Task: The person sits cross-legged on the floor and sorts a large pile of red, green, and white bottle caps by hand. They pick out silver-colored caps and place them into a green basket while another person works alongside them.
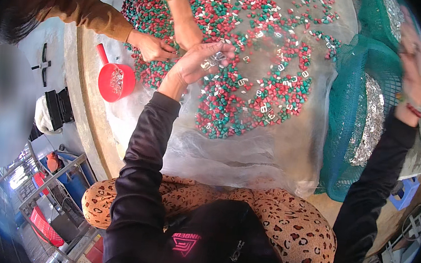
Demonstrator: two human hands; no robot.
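Over a sheet spread with red and green tumbling stones [217, 111], my left hand [197, 61] is partly curled around several small silvery metal buckles [214, 60]. More pale metal buckles [264, 108] lie scattered among the stones. Far to the right, my right hand [413, 63] is stretched out above the green mesh baskets, its fingers extended and somewhat blurred, with nothing visible in it. The nearer green basket [342, 119] has a heap of metal buckles [370, 128] in it.
A co-worker's two hands [152, 48] reach into the stones from the upper left, close to my left hand. A red dipper [122, 91] with metal pieces inside stands on the left. A blue stool [406, 194] is at the lower right, and a metal rack [54, 182] at the lower left.
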